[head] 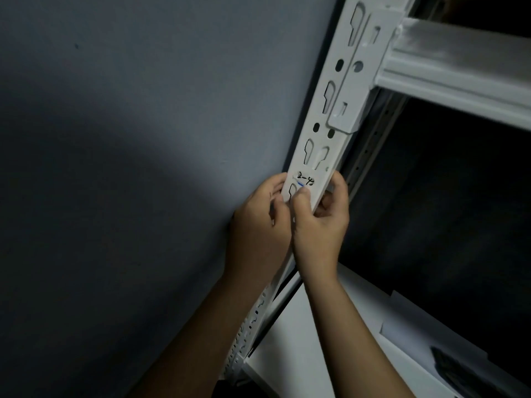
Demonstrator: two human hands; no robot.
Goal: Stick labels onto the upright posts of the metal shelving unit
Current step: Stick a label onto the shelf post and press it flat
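A white slotted upright post point(330, 116) of the metal shelving unit runs from the top right down to the bottom middle. A small white label point(305, 179) with black handwriting and a blue mark lies across the post's front face. My left hand point(258, 225) wraps the post's left edge, its fingers curled against the side at the label's left end. My right hand point(321, 225) grips the post from the right, thumb pressing on the front just below the label and fingers curled round the right edge.
A grey wall point(143, 139) fills the left. A white horizontal beam point(459, 73) hooks into the post above my hands. Below lies a white shelf board point(301, 340) with white sheets point(416, 331) and a dark object point(451, 363) on them. The shelf interior is dark.
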